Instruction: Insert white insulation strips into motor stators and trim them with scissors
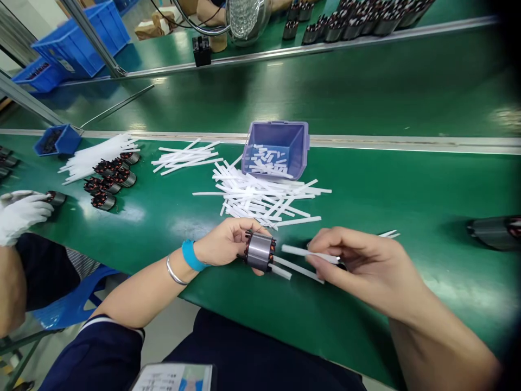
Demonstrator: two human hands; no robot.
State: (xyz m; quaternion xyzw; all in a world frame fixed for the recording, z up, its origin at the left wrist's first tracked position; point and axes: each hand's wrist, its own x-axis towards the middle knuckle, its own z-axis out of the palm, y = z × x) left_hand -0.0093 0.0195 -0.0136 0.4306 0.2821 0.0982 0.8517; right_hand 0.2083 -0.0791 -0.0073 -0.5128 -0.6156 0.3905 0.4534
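My left hand [232, 241] is closed around a motor stator [260, 251], a grey metal cylinder with black and copper-coloured windings at its ends. Two white strips [299, 268] stick out of the stator's right end. Between thumb and forefinger, my right hand [350, 260] pinches another white strip [299, 250], its free end pointing left at the stator without touching it. Something small and dark shows beneath those fingertips; I cannot make out what it is. Just beyond my left hand lies a loose heap of white strips [252, 195].
Behind the heap stands a purple bin [299, 130] with short white pieces. More strips [185, 157] and several stators [109, 179] lie left. A co-worker's gloved hand [24, 214] touches a stator at far left. Another stator [494, 232] lies at right. A metal rail [366, 142] crosses behind.
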